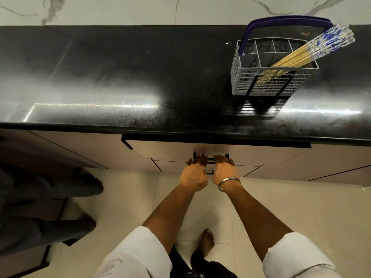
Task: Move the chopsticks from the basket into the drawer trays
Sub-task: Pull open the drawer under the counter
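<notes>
A grey plastic cutlery basket (241, 77) with a blue handle stands on the black countertop at the right. Several yellow chopsticks (305, 51) with blue-and-white patterned tops lean out of it toward the right. Below the counter edge, the beige drawer front (170, 149) is closed. My left hand (195, 171) and my right hand (224, 170) sit side by side on the drawer's black handle (210, 157), fingers curled over it. My right wrist wears a metal bangle. The drawer trays are hidden inside.
The glossy black countertop (120, 87) runs the full width, with a marble wall behind. Another person's legs in dark trousers (50, 197) stand on the pale tiled floor at the left. My own feet show at the bottom centre.
</notes>
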